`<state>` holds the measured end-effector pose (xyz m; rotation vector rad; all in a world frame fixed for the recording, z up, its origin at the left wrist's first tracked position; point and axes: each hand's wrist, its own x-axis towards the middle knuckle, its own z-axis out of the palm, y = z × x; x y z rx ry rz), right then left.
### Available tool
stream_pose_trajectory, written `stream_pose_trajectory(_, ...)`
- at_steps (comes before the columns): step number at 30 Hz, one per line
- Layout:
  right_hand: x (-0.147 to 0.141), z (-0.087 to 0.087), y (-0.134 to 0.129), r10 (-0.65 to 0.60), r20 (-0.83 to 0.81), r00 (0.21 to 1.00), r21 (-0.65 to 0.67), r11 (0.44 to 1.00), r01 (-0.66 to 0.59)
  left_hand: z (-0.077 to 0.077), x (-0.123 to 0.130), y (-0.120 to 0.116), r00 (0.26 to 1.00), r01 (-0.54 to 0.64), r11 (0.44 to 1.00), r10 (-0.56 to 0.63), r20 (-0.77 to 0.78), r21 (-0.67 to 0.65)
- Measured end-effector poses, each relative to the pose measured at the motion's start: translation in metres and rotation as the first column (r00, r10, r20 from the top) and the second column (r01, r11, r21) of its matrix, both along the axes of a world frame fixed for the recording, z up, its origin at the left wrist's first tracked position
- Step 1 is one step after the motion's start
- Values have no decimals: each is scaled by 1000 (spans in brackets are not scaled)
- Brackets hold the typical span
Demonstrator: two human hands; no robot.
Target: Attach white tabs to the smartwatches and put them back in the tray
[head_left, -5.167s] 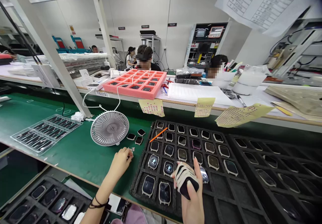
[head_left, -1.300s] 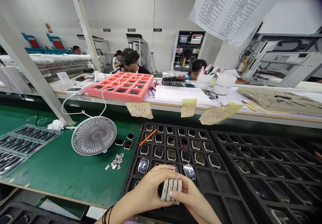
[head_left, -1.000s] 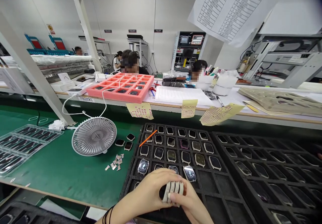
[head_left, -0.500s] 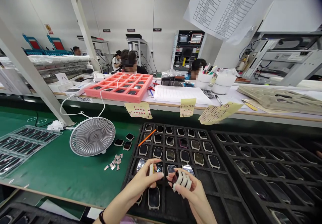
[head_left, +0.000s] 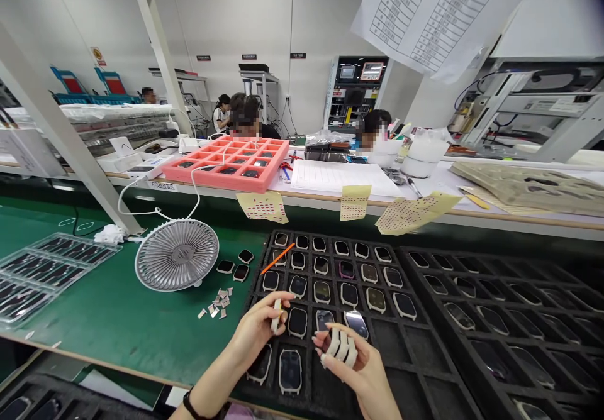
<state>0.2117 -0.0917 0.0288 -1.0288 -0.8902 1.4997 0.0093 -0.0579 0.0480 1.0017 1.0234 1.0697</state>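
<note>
My left hand (head_left: pixel 252 332) is closed on a single smartwatch case (head_left: pixel 276 317), seen nearly edge-on between thumb and fingers. In my right hand (head_left: pixel 365 370), a small stack of pale smartwatch cases (head_left: pixel 341 347) is gripped side by side. Both hands hover over the near part of a black foam tray (head_left: pixel 415 360), whose square pockets hold rows of smartwatches with dark screens. One watch (head_left: pixel 289 370) lies in a front pocket between my wrists, and another (head_left: pixel 356 324) with a bright reflection sits just beyond my right fingers. An orange stick (head_left: pixel 277 258) lies across the tray's far left corner.
A second black tray (head_left: pixel 453 281) of watches adjoins on the right. To the left are a grey fan (head_left: pixel 177 255), loose watches (head_left: pixel 241 273), small metallic pieces (head_left: pixel 223 295) and clear plastic trays (head_left: pixel 61 263). A shelf above carries a pink tray (head_left: pixel 268 178); co-workers sit behind.
My left hand has drawn back left and slightly up with its watch case, away from the right hand. The view has shifted a little; the right hand keeps its stack.
</note>
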Motion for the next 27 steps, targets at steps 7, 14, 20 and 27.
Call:
stream_pose_trajectory(7,-6,-16,-7,11,123,992,39,999,-16,5,-27,6,578,196,864,279,-767,463)
stream_pose_trajectory(14,-7,-21,-8,17,147,989,52,998,-25,0,-34,2,427,327,840,278,-861,433)
stream_pose_trajectory(20,-7,-20,-10,25,180,983,36,999,-32,9,-31,-11,504,247,862,275,-819,442)
stream_pose_trajectory(27,-2,-22,-9,93,213,973,-9,996,-93,5,6,-35,677,144,873,256,-690,465)
